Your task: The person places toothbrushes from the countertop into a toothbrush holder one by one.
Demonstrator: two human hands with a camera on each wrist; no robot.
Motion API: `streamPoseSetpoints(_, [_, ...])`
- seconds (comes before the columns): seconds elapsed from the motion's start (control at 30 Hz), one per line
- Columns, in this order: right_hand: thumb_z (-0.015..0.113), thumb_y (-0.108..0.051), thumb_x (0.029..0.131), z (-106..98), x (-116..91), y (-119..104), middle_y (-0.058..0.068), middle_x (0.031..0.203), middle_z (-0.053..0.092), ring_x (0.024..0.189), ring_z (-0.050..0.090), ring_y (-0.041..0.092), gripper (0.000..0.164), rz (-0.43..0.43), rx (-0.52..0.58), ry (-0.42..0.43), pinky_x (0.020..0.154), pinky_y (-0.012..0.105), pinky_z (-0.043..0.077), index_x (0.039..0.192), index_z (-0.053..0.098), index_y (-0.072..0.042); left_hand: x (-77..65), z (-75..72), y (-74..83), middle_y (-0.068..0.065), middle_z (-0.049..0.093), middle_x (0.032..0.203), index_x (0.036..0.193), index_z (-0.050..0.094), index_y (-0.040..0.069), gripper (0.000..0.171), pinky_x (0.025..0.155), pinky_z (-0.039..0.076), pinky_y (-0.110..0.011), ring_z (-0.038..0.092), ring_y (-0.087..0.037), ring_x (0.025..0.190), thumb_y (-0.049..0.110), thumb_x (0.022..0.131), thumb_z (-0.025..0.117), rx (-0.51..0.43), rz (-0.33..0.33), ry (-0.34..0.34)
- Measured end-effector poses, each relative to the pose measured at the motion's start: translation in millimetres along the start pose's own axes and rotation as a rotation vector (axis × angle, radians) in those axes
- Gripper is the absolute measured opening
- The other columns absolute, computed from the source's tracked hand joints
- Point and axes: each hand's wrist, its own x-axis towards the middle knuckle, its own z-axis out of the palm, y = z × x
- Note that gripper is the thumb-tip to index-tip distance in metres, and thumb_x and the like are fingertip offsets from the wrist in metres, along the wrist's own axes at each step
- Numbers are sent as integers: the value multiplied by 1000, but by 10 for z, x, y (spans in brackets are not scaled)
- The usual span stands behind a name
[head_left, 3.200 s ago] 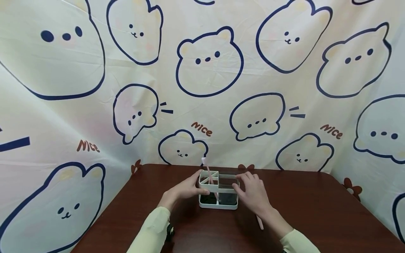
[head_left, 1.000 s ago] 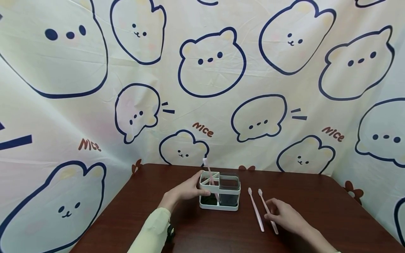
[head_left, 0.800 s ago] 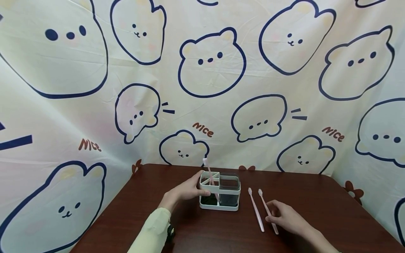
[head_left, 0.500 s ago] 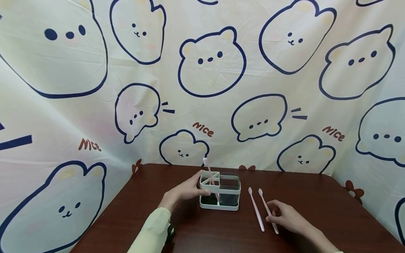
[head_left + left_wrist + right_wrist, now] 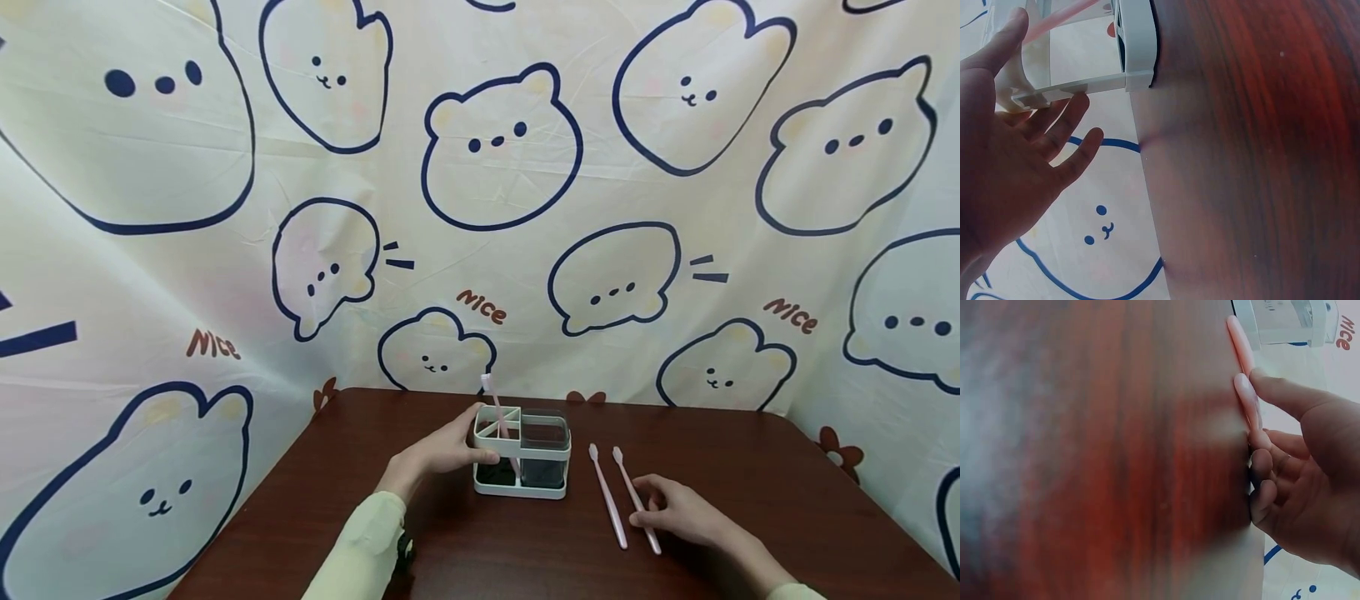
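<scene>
A pale toothbrush holder (image 5: 540, 455) with a divided top on its left and a clear cup (image 5: 543, 477) on its right stands on the table. My left hand (image 5: 438, 450) grips its left side, thumb on the front band. One pink toothbrush (image 5: 498, 410) leans upright in a divided compartment, bristle head up. To the right, two more lie side by side, heads pointing away. My right hand (image 5: 681, 510) pinches the outer toothbrush (image 5: 627, 477) between thumb and forefinger, still low at the tabletop. The inner toothbrush (image 5: 608, 498) lies untouched just left of my thumb.
The dark brown wooden table (image 5: 720, 454) ends at the back against a pale cloth (image 5: 502, 192) printed with cartoon animal outlines, which also hangs at both sides. My left sleeve (image 5: 360, 542) runs along the table's front left.
My right hand has left the holder's right side and moved right, down to the outer toothbrush, where it has stayed almost still this last second. My left hand keeps its grip.
</scene>
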Motion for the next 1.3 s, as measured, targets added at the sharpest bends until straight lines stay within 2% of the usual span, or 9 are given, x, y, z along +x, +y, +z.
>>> streamPoseSetpoints(0.27, [74,-35,88,-15,28,-11,3,80,53,63,47,10,65,0,27,-51,55,24,38,135,51,5,-11,3,-3,-4,51,135,140,35,24,69,111,36,-58,49,-23,120,39,87,75,6,-13,5])
streamPoseSetpoints(0.8, [76,-37,86,33,68,-23,3,69,56,55,51,15,71,63,9,-38,49,26,41,138,48,3,-9,2,1,-5,52,133,139,36,24,67,110,36,-58,50,-23,118,37,87,75,5,-5,8])
streamPoseSetpoints(1.1, [71,-33,91,-11,56,-44,2,68,57,54,51,14,67,22,41,-87,48,27,41,140,44,5,-5,8,3,-5,52,133,139,36,22,66,110,36,-58,50,-23,118,36,88,75,3,4,14])
streamPoseSetpoints(1.3, [71,-30,92,-19,59,-38,3,68,57,56,52,14,67,24,45,-107,49,27,43,141,42,6,-3,8,-6,-3,52,133,139,36,24,66,110,36,-57,50,-22,118,37,88,75,-2,11,8])
